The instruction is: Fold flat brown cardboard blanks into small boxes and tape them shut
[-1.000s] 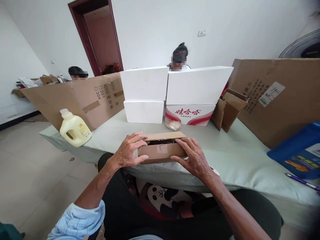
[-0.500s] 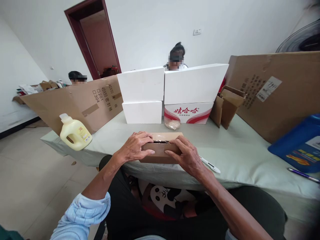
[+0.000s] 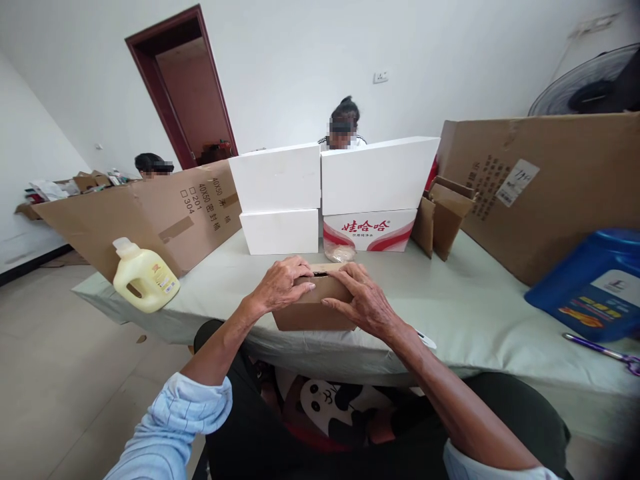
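Observation:
A small brown cardboard box (image 3: 316, 313) stands at the table's near edge, right in front of me. My left hand (image 3: 284, 285) holds its top left, fingers bent over the top flaps and thumb on the near flap. On the top right, my right hand (image 3: 356, 293) grips in the same way, its thumb pointing inward. Between the hands a narrow dark gap shows at the top of the box. What is inside cannot be seen. A white utility knife (image 3: 427, 339) lies just right of my right forearm, partly hidden by it.
White boxes (image 3: 280, 233) stand stacked beyond, with a clear tape roll (image 3: 340, 253) before them. A yellow jug (image 3: 145, 277) is left, a blue jug (image 3: 583, 287) right, near purple-handled scissors (image 3: 600, 350). Large cardboard panels (image 3: 555, 173) flank the table; two people sit behind.
The box's front side shows taller, and the gap between its top flaps looks smaller. Both hands have moved slightly up with the flaps. The head view has shifted a little.

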The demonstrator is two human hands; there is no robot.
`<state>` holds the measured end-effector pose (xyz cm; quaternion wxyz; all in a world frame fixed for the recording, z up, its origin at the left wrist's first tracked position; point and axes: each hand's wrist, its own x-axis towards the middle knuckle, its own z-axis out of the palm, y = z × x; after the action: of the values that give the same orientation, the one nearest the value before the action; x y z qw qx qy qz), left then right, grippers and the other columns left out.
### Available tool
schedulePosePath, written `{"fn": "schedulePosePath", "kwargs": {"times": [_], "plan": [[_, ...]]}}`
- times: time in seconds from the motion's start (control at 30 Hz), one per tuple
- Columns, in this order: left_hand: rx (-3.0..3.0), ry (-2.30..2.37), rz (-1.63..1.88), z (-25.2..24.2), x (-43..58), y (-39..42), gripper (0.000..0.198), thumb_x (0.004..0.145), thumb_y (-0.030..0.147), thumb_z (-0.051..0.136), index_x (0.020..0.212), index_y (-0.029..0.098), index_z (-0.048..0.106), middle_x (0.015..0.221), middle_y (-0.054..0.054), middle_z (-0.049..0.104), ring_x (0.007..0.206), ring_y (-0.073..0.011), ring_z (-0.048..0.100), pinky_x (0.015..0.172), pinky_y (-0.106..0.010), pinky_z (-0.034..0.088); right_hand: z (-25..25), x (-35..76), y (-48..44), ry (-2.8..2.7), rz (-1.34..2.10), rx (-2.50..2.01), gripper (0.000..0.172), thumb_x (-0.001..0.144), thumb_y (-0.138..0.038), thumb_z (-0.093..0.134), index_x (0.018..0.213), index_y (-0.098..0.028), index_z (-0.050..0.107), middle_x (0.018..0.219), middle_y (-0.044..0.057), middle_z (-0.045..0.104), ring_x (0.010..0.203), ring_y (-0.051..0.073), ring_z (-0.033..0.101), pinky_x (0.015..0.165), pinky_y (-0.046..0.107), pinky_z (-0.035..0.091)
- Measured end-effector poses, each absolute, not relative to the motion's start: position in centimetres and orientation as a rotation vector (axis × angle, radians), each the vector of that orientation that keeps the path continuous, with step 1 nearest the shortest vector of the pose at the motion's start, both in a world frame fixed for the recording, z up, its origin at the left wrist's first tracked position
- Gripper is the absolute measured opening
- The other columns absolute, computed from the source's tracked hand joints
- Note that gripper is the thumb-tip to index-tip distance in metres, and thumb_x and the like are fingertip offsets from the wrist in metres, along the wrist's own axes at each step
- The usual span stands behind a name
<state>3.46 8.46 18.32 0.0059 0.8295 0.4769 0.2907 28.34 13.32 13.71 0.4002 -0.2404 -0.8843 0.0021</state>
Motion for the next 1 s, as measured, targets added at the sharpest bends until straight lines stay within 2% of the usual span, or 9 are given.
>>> {"fn": "schedulePosePath", "kwargs": {"times": [0.27, 0.43, 0.7, 0.87, 1.0], "plan": [[2.488, 1.45, 1.076, 18.3, 4.4, 9.1, 0.018, 0.092, 0.008, 0.075, 0.096, 0.023, 0.084, 0.106, -0.004, 0.078, 0.099, -0.0211, 0.075, 0.088, -0.033, 0.059, 13.8, 28.3, 13.3, -2.295, -0.032, -0.679, 0.06, 0.089, -0.037, 0.089, 0.141, -0.023, 0.063, 0.121, 0.013, 0.065, 0.113, 0.036, 0.059, 0.095, 0.05, 0.057], [2.438, 1.401, 1.193, 18.0, 4.5, 9.4, 0.021, 0.09, 0.005, 0.076, 0.09, 0.024, 0.085, 0.101, -0.003, 0.079, 0.095, -0.0195, 0.075, 0.089, -0.033, 0.058, 13.8, 28.2, 13.2, -2.282, -0.047, -0.694, 0.058, 0.086, -0.031, 0.091, 0.137, -0.023, 0.064, 0.12, 0.012, 0.064, 0.113, 0.035, 0.059, 0.095, 0.049, 0.057], [2.407, 1.446, 1.326, 17.5, 5.0, 9.8, 0.019, 0.086, 0.007, 0.079, 0.08, 0.024, 0.083, 0.088, -0.001, 0.077, 0.083, -0.0179, 0.074, 0.082, -0.032, 0.057, 13.2, 28.1, 13.7, -2.247, -0.062, -0.677, 0.057, 0.086, -0.031, 0.091, 0.135, -0.022, 0.063, 0.126, 0.014, 0.061, 0.117, 0.036, 0.06, 0.095, 0.05, 0.059], [2.563, 1.523, 1.281, 17.2, 5.2, 9.6, 0.02, 0.092, 0.011, 0.073, 0.078, 0.023, 0.079, 0.089, -0.003, 0.074, 0.087, -0.0202, 0.072, 0.085, -0.035, 0.056, 12.6, 28.0, 14.0, -2.213, -0.061, -0.634, 0.06, 0.084, -0.031, 0.091, 0.137, -0.021, 0.062, 0.142, 0.019, 0.057, 0.128, 0.04, 0.058, 0.102, 0.055, 0.059], [2.635, 1.613, 1.138, 17.3, 5.4, 9.4, 0.021, 0.098, 0.013, 0.066, 0.08, 0.023, 0.071, 0.09, -0.003, 0.071, 0.092, -0.022, 0.07, 0.092, -0.039, 0.054, 12.6, 28.1, 14.0, -2.249, -0.047, -0.638, 0.061, 0.085, -0.033, 0.089, 0.139, -0.024, 0.062, 0.145, 0.018, 0.058, 0.132, 0.041, 0.058, 0.106, 0.059, 0.057]]}}
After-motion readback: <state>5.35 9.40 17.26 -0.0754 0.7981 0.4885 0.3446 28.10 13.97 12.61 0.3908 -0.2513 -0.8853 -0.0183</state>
